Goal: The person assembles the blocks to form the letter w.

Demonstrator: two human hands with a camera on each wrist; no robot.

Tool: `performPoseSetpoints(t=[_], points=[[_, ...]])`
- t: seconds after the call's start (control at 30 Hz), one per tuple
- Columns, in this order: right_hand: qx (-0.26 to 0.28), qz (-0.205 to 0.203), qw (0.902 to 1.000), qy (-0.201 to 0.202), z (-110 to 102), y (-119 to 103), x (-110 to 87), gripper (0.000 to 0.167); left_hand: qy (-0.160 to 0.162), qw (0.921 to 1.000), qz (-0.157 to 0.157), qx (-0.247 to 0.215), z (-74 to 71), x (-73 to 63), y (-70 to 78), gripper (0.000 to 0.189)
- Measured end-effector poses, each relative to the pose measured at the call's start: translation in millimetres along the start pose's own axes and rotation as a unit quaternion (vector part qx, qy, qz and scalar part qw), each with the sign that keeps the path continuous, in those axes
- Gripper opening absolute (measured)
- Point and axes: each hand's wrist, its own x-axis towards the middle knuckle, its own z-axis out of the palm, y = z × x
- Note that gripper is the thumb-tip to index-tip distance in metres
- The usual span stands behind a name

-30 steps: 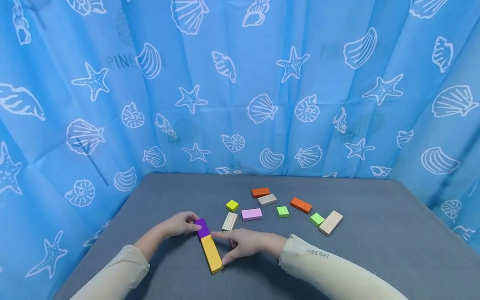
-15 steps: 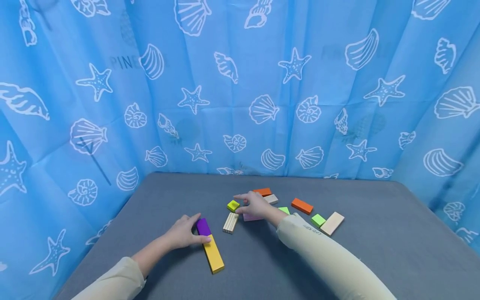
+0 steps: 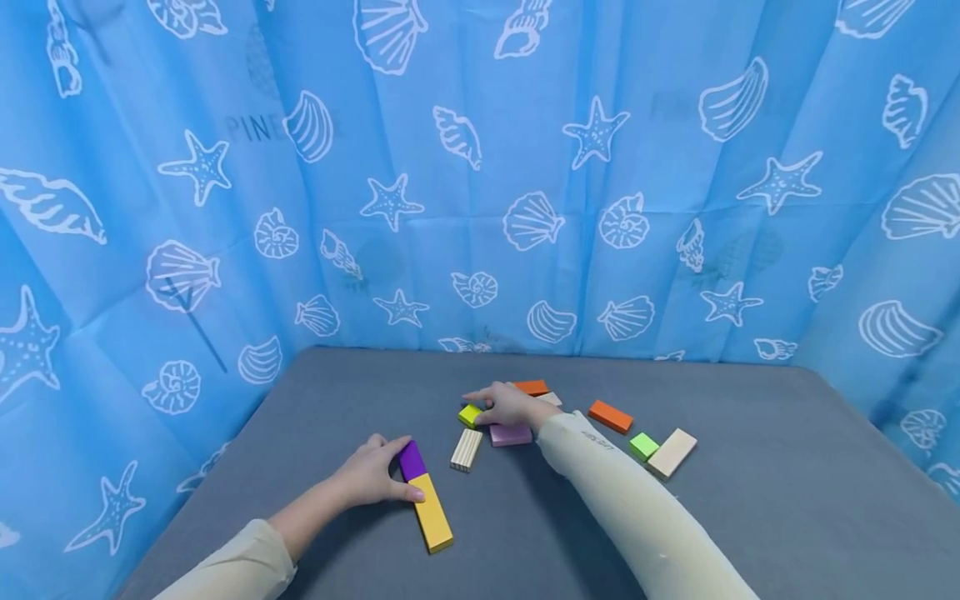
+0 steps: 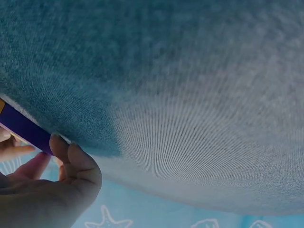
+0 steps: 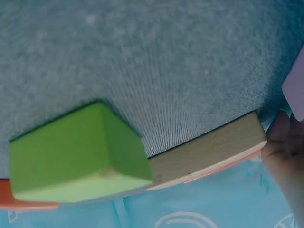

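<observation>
A purple block [image 3: 412, 460] and a longer yellow block [image 3: 432, 515] lie end to end in a line. My left hand [image 3: 372, 475] rests along them, index finger at the purple block's far end and thumb on the yellow block. In the left wrist view, fingertips [image 4: 59, 146] touch the purple end. Further back, my right hand [image 3: 506, 405] pinches a small yellow-green block [image 3: 469, 415] between index finger and thumb. Right beside that hand lies a pink-lilac block [image 3: 510, 435]. In front of the yellow-green block is a striped, ridged wooden block [image 3: 466, 450].
Behind the right hand are an orange block [image 3: 531, 387] and a partly covered pale wooden block [image 5: 209, 152]. A green block [image 5: 80, 156] is near the right wrist. Further right lie another orange block [image 3: 611, 416], a green block [image 3: 643, 446] and a beige block [image 3: 672, 453].
My right hand has left the yellow block's side and reached back to the yellow-green block, its fingers closing in on it. The left hand's thumb has slid from the purple block onto the yellow one.
</observation>
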Motion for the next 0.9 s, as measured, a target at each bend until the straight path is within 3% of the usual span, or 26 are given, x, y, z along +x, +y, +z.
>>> performPoseSetpoints(t=[0.13,0.33,0.57,0.77,0.9], points=[[0.002,0.005,1.0000,0.004,2.1,2.9,2.3,0.037,-0.003,1.0000,-0.003,0.000,0.7,1.0,0.7,0.093],[0.041,-0.008,0.9981,0.046,5.2,3.2,4.4,0.023,-0.008,0.9999,-0.012,-0.006,-0.9,1.4,1.5,0.092],[0.070,-0.004,0.9937,0.087,5.0,-1.7,-1.4,0.023,-0.009,0.9999,-0.012,-0.007,-2.0,2.8,2.2,0.092],[0.139,0.021,0.9826,0.122,0.9,-9.1,-12.5,0.023,-0.013,0.9997,-0.015,-0.016,-2.1,2.7,3.9,0.091],[0.186,0.038,0.9747,0.118,-0.9,-14.2,-26.8,0.029,-0.014,0.9995,-0.018,-0.024,-2.6,1.2,4.4,0.091]])
